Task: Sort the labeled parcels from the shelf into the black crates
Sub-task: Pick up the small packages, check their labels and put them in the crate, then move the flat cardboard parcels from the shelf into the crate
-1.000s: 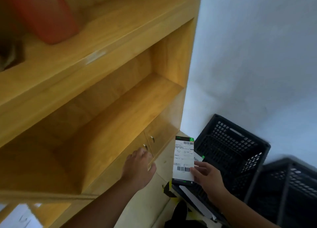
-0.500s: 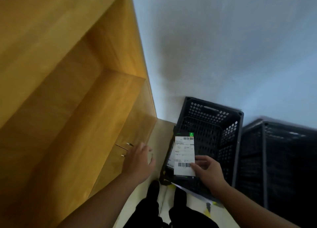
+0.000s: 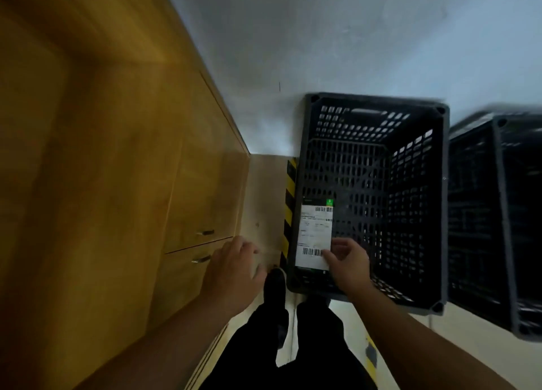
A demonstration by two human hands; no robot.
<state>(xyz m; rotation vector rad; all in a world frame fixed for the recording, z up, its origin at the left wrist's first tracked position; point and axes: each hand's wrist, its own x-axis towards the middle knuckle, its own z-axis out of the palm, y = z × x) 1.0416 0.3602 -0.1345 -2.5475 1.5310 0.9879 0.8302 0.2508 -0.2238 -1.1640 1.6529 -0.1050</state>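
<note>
My right hand (image 3: 347,262) pinches the lower edge of a dark parcel with a white barcode label (image 3: 314,234). The parcel hangs over the near left corner of a black perforated crate (image 3: 437,213) that stands on the floor against the wall. I see nothing lying inside the crate. My left hand (image 3: 233,268) is relaxed with loosely curled fingers, holding nothing, in front of the wooden shelf unit (image 3: 117,169) and near its lower drawer handles. A second black crate (image 3: 504,228) stands to the right of the first.
Yellow-black hazard tape (image 3: 289,202) runs along the floor left of the first crate. Two metal drawer handles (image 3: 203,246) stick out of the cabinet front. My dark-trousered legs and shoe (image 3: 275,284) stand between cabinet and crate. A white wall rises behind.
The view has swung down and right, away from the shelf, onto the crates. My right hand has carried the parcel over the first crate's near left corner. My left hand stays by the cabinet.
</note>
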